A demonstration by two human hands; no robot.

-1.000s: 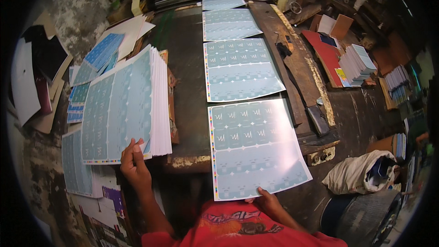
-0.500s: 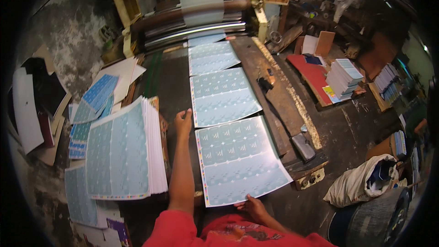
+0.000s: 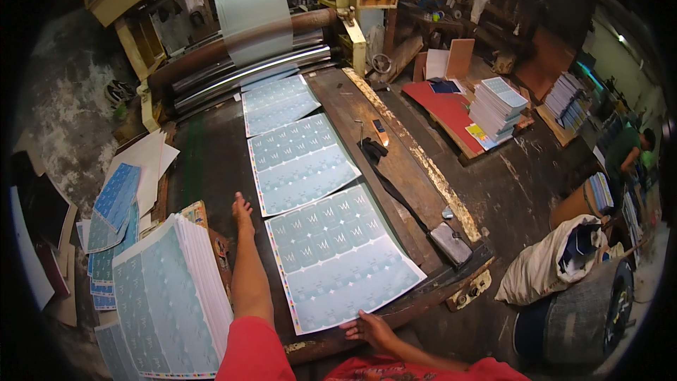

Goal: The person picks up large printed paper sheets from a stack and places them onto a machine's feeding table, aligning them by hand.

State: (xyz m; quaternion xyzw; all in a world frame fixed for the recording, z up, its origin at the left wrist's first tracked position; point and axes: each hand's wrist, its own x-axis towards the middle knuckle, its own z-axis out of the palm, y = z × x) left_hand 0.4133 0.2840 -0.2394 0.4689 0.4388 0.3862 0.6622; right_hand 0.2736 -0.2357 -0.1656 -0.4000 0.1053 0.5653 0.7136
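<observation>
Through the head view I observe a dark work table (image 3: 204, 169) carrying a row of printed sheets that leads away to the metal rollers (image 3: 254, 74) of a machine. The nearest sheet (image 3: 338, 257), blue-green with white line marks and a coloured strip along its left edge, lies at the near end of the table; beyond it lie the second sheet (image 3: 303, 162) and the third sheet (image 3: 278, 104), with a dark wedge between successive sheets on the right side. I note the left hand (image 3: 243, 212) extended over the table, just left of the second sheet; it is empty, its fingers loosely bent and slightly apart. The right hand (image 3: 372, 331) is at the near edge of the nearest sheet, thumb at the margin; I cannot tell whether it pinches the sheet or only touches it. A thick stack of matching sheets (image 3: 166, 303) stands left of the left forearm, its pale edges fanned toward the table. A pale translucent web (image 3: 254, 10) descends toward the rollers. On the right side of the table I locate a dark pouch (image 3: 451, 243); farther right, a whitish sack (image 3: 529, 271) rests on the floor.
</observation>
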